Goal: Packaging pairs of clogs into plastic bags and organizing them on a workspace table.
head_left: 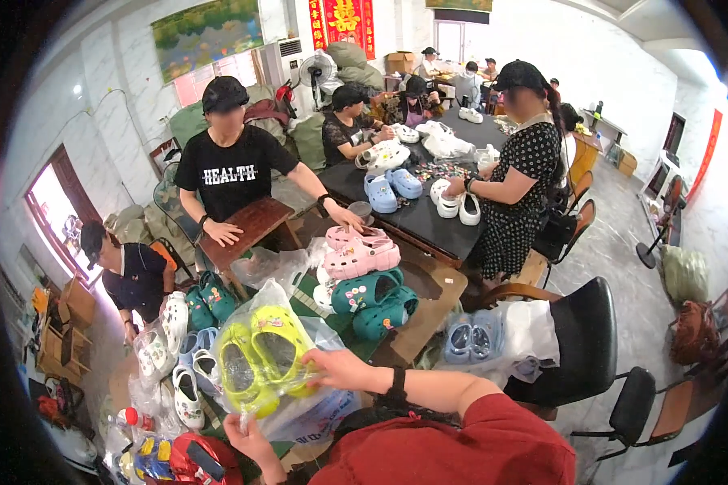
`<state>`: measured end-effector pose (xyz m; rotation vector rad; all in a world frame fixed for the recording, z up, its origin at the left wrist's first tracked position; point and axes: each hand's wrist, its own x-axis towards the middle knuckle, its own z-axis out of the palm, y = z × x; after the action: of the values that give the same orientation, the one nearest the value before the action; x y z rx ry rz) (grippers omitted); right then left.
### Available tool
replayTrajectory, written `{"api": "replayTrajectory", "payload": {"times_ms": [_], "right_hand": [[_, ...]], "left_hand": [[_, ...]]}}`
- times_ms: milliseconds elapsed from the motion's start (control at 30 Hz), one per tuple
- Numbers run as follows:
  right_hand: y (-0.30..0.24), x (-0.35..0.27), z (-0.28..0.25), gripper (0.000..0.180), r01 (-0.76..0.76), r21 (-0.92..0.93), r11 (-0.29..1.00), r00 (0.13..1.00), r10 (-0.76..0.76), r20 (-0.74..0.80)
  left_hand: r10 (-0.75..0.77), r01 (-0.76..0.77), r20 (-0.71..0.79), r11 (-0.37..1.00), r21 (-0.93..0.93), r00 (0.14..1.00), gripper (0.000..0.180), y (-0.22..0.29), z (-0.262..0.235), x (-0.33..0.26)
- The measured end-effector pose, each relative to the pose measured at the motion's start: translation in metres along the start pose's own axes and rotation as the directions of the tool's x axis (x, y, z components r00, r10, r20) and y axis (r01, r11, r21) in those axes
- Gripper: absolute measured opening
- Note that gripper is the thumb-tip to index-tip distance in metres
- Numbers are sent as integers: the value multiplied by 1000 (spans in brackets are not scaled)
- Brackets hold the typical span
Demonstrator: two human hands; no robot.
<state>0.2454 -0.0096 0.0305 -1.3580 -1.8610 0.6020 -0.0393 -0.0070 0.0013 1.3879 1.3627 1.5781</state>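
Two lime-green clogs [287, 376] already sit inside a clear plastic bag [273, 293], left hand [249, 437] pinching its near edge, fingers closed, right hand [338, 369] gripping its right side; whether it's sealed, I can't tell. Just beyond, dark-green clogs [362, 294] and pink clogs [364, 259] look unbagged, apparently left to do; farther off, white clogs [446, 205] stand on the black table [419, 222].
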Motion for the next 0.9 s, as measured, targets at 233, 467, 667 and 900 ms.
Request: {"api": "replayTrajectory", "payload": {"times_ms": [233,467,667,900], "right_hand": [[21,-19,-9,52,-177,-61,982,983,174,-50],[20,-8,12,40,-217,-157,963,967,191,-168],[25,-27,1,48,-101,-82,992,980,85,-178],[42,-56,-28,23,-463,295,836,879,476,30]], "left_hand": [[-167,138,182,978,159,969,63,-26,-5,-27],[-94,83,66,984,155,993,39,3,13,-24],[-17,-65,214,927,369,977,39,-8,-14,-26],[-55,-8,116,874,486,992,43,0,-35,-44]]}}
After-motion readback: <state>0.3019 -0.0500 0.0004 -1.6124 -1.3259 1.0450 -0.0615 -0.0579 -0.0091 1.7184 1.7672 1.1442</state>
